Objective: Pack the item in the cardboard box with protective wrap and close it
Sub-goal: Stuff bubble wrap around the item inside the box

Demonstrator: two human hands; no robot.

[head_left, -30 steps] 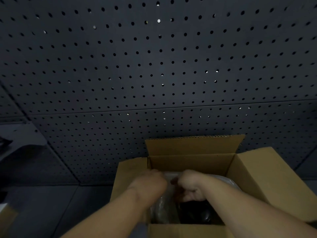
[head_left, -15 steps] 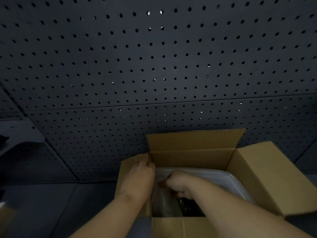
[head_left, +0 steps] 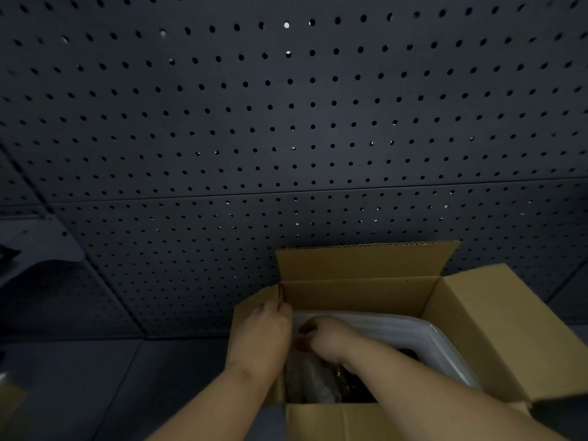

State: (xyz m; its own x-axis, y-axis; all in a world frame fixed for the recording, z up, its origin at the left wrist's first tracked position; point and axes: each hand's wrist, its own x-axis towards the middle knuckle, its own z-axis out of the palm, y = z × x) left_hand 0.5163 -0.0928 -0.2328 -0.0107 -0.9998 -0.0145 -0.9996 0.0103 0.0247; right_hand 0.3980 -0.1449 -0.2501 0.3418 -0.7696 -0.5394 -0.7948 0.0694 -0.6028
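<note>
Inside the open cardboard box (head_left: 366, 294), the right hand (head_left: 327, 338) pinches the soft, light, crinkly wrap (head_left: 310, 380) over a dark item; the left hand (head_left: 264, 332) grips the stiff left wall. Take hold at the wrap's loose edge.

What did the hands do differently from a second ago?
The left hand moved from the middle of the cardboard box out to its left wall, where its fingers now hook over the edge. The right hand stayed inside, fingers curled at the white foam wrap; more of the wrap now shows. The flaps stayed open, and the pegboard is unchanged.
</note>
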